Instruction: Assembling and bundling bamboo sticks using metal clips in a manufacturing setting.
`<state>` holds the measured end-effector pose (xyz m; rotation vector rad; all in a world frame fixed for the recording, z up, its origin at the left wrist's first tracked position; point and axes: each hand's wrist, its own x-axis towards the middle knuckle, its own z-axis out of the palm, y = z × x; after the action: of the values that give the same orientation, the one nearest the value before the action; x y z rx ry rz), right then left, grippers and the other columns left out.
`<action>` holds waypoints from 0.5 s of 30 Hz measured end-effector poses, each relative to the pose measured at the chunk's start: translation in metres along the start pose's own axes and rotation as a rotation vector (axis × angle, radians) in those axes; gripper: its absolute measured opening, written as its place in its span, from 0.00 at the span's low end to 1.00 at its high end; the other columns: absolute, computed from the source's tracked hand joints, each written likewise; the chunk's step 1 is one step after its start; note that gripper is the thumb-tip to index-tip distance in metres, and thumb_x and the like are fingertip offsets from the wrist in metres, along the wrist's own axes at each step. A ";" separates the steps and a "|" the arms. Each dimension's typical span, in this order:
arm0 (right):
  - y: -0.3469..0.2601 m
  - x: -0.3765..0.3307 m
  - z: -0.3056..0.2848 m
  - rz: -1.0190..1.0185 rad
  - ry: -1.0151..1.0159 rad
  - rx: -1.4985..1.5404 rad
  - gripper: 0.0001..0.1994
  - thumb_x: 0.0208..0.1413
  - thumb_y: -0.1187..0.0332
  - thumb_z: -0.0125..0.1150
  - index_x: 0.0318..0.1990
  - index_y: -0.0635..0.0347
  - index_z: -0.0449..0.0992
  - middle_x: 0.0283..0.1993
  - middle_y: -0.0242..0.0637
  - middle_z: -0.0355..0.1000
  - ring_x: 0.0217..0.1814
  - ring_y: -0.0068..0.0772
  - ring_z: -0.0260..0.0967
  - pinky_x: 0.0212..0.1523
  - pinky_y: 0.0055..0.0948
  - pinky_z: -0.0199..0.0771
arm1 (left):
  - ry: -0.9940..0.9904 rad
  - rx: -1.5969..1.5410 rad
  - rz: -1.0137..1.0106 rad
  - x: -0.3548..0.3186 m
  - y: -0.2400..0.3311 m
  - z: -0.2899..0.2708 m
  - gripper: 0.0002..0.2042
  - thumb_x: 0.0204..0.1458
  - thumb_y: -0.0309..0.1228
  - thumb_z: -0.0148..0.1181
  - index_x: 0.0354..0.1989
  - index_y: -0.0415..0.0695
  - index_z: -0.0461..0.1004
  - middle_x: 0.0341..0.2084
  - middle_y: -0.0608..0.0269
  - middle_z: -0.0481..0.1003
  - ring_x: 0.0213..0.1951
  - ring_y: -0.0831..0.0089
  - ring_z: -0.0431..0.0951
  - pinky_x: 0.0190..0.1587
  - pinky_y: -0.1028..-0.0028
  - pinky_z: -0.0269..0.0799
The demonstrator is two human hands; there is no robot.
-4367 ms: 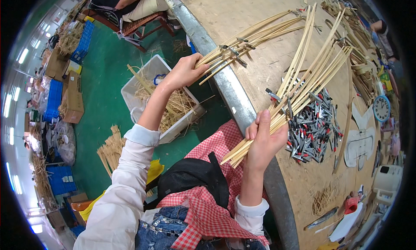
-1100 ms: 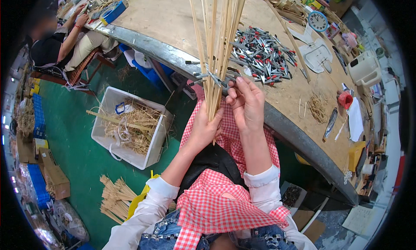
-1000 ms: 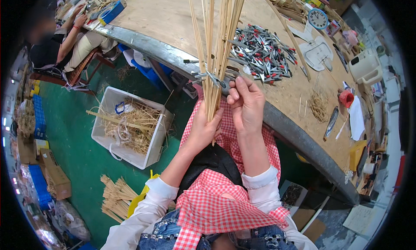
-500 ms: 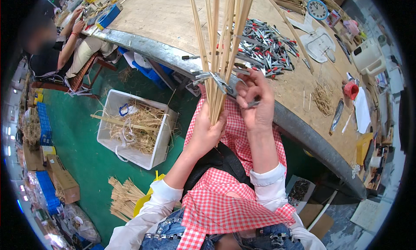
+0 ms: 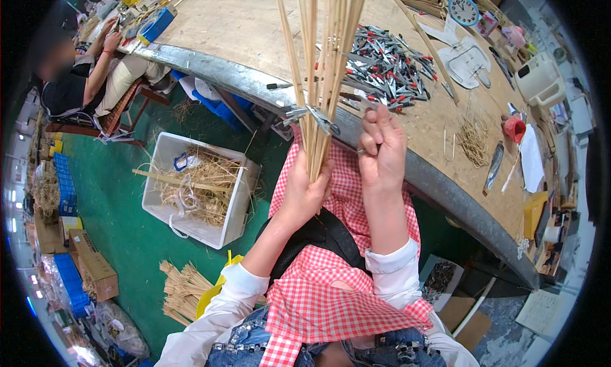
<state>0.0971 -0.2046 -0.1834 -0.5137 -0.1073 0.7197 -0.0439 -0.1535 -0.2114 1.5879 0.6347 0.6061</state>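
Note:
My left hand (image 5: pixel 307 192) is closed round the lower ends of a bundle of thin bamboo strips (image 5: pixel 326 74), held upright at the table's edge. The strips fan apart toward the top. Several metal spring clips (image 5: pixel 312 117) are clamped across the bundle just above this hand, and more sit higher on single strips. Close to the right of the bundle, my right hand (image 5: pixel 384 154) is raised with fingertips pinched on a small metal spring clip (image 5: pixel 366 103). Beyond it on the table lies a heap of similar clips (image 5: pixel 391 68) with red and black tips.
The wooden table (image 5: pixel 248 17) has a metal edge. On it are a clock (image 5: pixel 463 11), a white jug (image 5: pixel 540 79) and a roll of red tape (image 5: pixel 514 129). A white bin (image 5: pixel 238 224) of straw stands on the green floor. Another person (image 5: pixel 89 81) sits at far left.
My right hand has moved slightly right and away from the bundle, its fingers now more upright. My left hand keeps its grip on the strips.

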 end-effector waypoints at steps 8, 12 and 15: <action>0.001 0.004 0.024 0.094 -0.035 -0.177 0.09 0.57 0.67 0.59 0.37 0.66 0.73 0.32 0.35 0.69 0.20 0.17 0.56 0.13 0.12 0.48 | -0.044 -0.400 -0.129 0.002 0.005 0.000 0.09 0.60 0.26 0.49 0.46 0.43 0.59 0.17 0.71 0.61 0.11 0.84 0.59 0.12 0.82 0.56; 0.014 0.016 0.017 -0.037 -0.050 -0.204 0.05 0.56 0.71 0.59 0.35 0.64 0.73 0.25 0.29 0.66 0.19 0.13 0.53 0.14 0.13 0.45 | -0.068 -0.422 -0.167 0.000 0.010 0.003 0.08 0.59 0.26 0.49 0.44 0.43 0.59 0.17 0.71 0.62 0.12 0.84 0.59 0.12 0.82 0.55; 0.014 0.011 0.019 -0.034 -0.025 -0.144 0.04 0.56 0.72 0.59 0.32 0.63 0.72 0.24 0.27 0.65 0.18 0.12 0.52 0.14 0.13 0.44 | -0.066 -0.410 -0.138 -0.002 0.011 0.006 0.08 0.59 0.26 0.49 0.43 0.43 0.59 0.17 0.71 0.62 0.12 0.85 0.58 0.13 0.82 0.55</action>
<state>0.0925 -0.1807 -0.1744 -0.6390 -0.1916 0.6888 -0.0408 -0.1605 -0.2012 1.1665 0.5258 0.5386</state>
